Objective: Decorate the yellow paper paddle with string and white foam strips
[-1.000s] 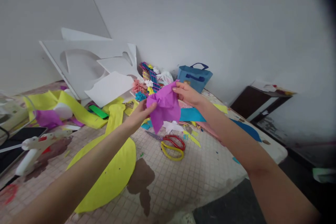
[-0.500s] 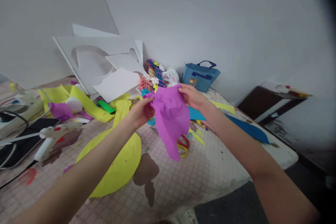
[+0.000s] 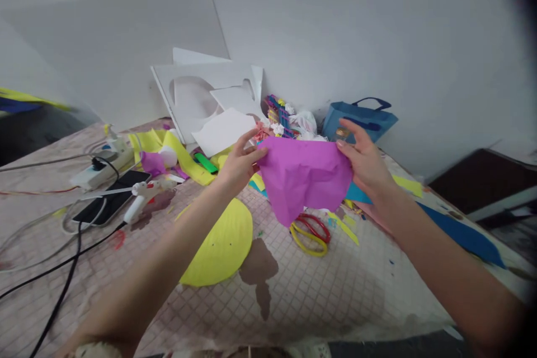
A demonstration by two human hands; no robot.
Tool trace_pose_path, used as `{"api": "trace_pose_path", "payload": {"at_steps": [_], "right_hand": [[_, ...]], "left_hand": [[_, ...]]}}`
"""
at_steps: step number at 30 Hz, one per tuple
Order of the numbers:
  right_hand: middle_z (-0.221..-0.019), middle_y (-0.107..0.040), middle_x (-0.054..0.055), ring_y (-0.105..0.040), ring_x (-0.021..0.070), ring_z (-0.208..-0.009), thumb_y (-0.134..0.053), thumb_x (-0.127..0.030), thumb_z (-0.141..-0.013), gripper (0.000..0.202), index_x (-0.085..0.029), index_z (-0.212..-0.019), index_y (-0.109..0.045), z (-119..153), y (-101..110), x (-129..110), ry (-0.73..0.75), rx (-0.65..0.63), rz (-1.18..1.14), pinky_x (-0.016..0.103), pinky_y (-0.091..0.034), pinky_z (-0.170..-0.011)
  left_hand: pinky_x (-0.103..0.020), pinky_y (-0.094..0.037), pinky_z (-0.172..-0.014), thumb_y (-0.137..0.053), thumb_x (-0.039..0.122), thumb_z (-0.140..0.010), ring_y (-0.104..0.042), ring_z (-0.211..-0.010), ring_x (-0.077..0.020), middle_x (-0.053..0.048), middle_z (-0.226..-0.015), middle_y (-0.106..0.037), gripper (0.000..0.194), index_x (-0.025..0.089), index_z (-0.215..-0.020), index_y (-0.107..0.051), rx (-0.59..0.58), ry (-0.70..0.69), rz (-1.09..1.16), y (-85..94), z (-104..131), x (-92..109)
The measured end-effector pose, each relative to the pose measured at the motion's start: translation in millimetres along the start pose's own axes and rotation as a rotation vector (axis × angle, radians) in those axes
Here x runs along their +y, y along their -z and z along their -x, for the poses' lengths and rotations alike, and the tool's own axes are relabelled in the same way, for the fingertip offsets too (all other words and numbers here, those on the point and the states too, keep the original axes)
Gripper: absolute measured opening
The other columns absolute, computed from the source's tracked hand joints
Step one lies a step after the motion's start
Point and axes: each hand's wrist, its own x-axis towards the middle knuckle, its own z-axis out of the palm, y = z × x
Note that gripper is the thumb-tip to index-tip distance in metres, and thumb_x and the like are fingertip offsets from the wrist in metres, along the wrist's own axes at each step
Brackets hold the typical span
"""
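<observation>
A creased sheet of purple crepe paper (image 3: pixel 306 179) is stretched between my two hands above the table. My left hand (image 3: pixel 241 162) pinches its upper left corner. At the upper right corner my right hand (image 3: pixel 363 159) grips it between thumb and fingers, the index finger raised. Below the sheet's lower edge lie a yellow loop handle (image 3: pixel 308 243) and a red loop handle (image 3: pixel 316 227), apparently of scissors; their other ends are hidden. A yellow rounded paper shape (image 3: pixel 222 246) lies under my left forearm.
On the left are a white glue gun (image 3: pixel 138 201), a black phone (image 3: pixel 111 196), cables and a power strip (image 3: pixel 94 170). White cut boards (image 3: pixel 193 95) lean at the back, near a blue bag (image 3: pixel 369 117). Dark blue paper (image 3: pixel 461 235) lies right.
My hands have moved apart, spreading the purple paper wider and flatter; its long hanging end has come up. The camera view has turned left, so more cables show.
</observation>
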Motion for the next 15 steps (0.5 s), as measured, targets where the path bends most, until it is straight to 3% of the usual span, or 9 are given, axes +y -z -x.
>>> {"api": "trace_pose_path", "payload": {"at_steps": [2,5,8,12,15], "right_hand": [[-0.087,-0.065,0.003,-0.063,0.019,-0.077,-0.059,-0.036,-0.082,0.027,-0.031,-0.109,-0.061,1.5,-0.1,-2.3,0.021,-0.011,0.015,0.033,-0.051,-0.067],[-0.091,-0.065,0.003,-0.061,0.0189,-0.086,-0.059,-0.035,-0.082,0.014,-0.027,-0.091,-0.066,3.4,-1.3,-5.3,0.048,-0.014,0.006,0.031,-0.05,-0.071],[-0.089,-0.064,0.002,-0.059,0.0171,-0.083,-0.058,-0.037,-0.082,0.016,-0.026,-0.092,-0.065,4.1,-2.5,-7.5,0.05,-0.03,0.003,0.029,-0.048,-0.069],[-0.085,-0.062,0.001,-0.056,0.0136,-0.073,-0.062,-0.039,-0.08,0.02,-0.024,-0.093,-0.066,3.4,-0.8,-8.1,0.043,-0.033,-0.034,0.025,-0.045,-0.062],[-0.082,-0.061,-0.001,-0.054,0.011,-0.067,-0.065,-0.039,-0.079,0.022,-0.022,-0.092,-0.067,3.8,2.5,-7.5,0.003,-0.039,-0.106,0.023,-0.043,-0.059]], "left_hand": [[-0.02,-0.045,-0.06,-0.075,0.013,-0.068,-0.058,-0.062,-0.0082,0.001,-0.074,-0.063,0.042,0.017,-0.106,-0.061,-0.033,0.009,-0.013,2.1,-0.6,5.3],[-0.018,-0.044,-0.056,-0.076,0.013,-0.066,-0.055,-0.057,-0.007,0.001,-0.069,-0.062,0.03,0.014,-0.092,-0.062,0.041,-0.024,-0.025,3.3,-1.3,8.7],[-0.019,-0.046,-0.055,-0.077,0.018,-0.067,-0.055,-0.055,-0.0077,0.003,-0.064,-0.06,0.034,0.016,-0.096,-0.06,0.085,0.01,-0.053,2.1,2.2,7.8],[-0.023,-0.049,-0.058,-0.082,0.029,-0.064,-0.057,-0.056,-0.0086,0.003,-0.069,-0.063,0.048,0.02,-0.106,-0.061,-0.009,0.185,-0.194,2.9,8.3,5.7],[-0.022,-0.049,-0.058,-0.084,0.032,-0.058,-0.056,-0.057,-0.0081,0.001,-0.069,-0.063,0.041,0.015,-0.091,-0.067,0.022,0.08,-0.284,5.1,8.8,6.2]]}}
